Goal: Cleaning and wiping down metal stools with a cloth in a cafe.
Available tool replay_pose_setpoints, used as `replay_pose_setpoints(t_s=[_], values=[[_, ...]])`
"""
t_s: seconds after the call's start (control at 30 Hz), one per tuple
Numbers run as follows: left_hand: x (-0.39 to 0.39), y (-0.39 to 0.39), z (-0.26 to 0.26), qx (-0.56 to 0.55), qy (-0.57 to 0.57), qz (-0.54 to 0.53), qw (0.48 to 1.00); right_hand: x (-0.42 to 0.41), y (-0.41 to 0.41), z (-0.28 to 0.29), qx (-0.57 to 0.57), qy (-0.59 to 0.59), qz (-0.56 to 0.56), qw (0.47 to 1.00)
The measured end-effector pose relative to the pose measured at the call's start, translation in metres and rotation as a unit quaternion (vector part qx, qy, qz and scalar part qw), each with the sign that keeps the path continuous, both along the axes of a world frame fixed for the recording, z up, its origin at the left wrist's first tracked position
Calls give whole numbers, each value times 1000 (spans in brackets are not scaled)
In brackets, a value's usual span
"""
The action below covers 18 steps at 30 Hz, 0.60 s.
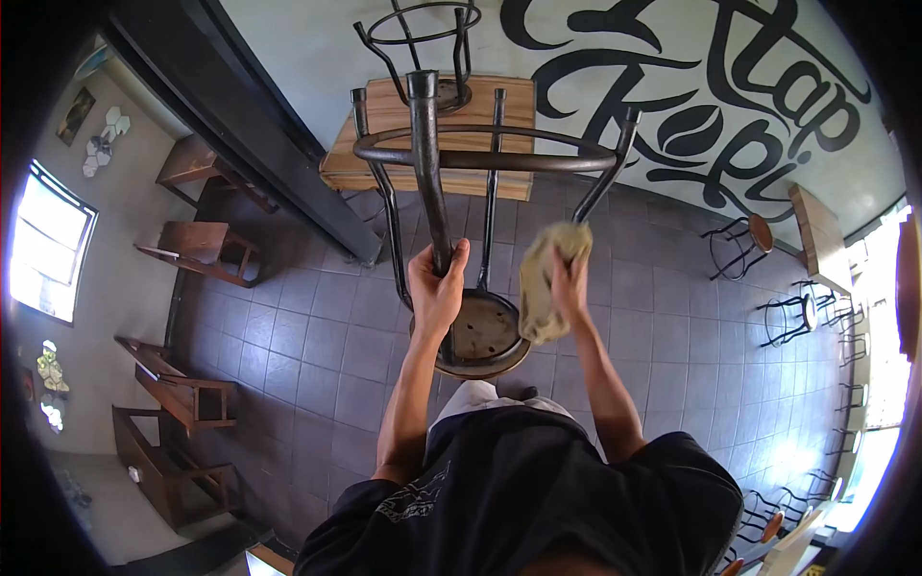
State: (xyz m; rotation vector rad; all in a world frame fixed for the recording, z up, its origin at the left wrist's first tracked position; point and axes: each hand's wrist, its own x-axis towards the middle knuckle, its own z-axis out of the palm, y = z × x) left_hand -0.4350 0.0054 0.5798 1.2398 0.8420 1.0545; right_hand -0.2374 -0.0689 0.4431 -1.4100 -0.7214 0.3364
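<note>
Upside down before me is a stool [481,325] with dark metal legs, a ring-shaped footrest [504,160] and a round seat whose underside faces up. My left hand [436,291] grips one leg near the seat, thumb along the tube. In my right hand [571,282] is a pale yellowish-green cloth [542,302], bunched beside another leg at the right. The cloth overlaps the lower end of that leg, so whether it wraps the metal cannot be told. The right fingers are slightly blurred.
Behind the stool stands a wooden table [504,108] with another upturned stool [445,92] on it. A black metal column [288,144] rises at the left. Dark wooden benches [194,245] line the left wall. More stools [759,232] stand at the right beside a wall-side table [821,234].
</note>
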Motion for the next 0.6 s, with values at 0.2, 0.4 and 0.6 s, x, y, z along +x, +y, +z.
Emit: replay_pose_setpoints(t_s=[0.2, 0.4, 0.6], values=[[11, -15, -2, 30, 10, -2, 999, -50, -72, -72, -169, 77, -17, 982], [20, -41, 3, 31, 50, 0, 998, -1, -20, -10, 91, 78, -109, 987], [31, -70, -1, 3, -27, 13, 1000, 76, -1, 103, 99, 193, -11, 976]])
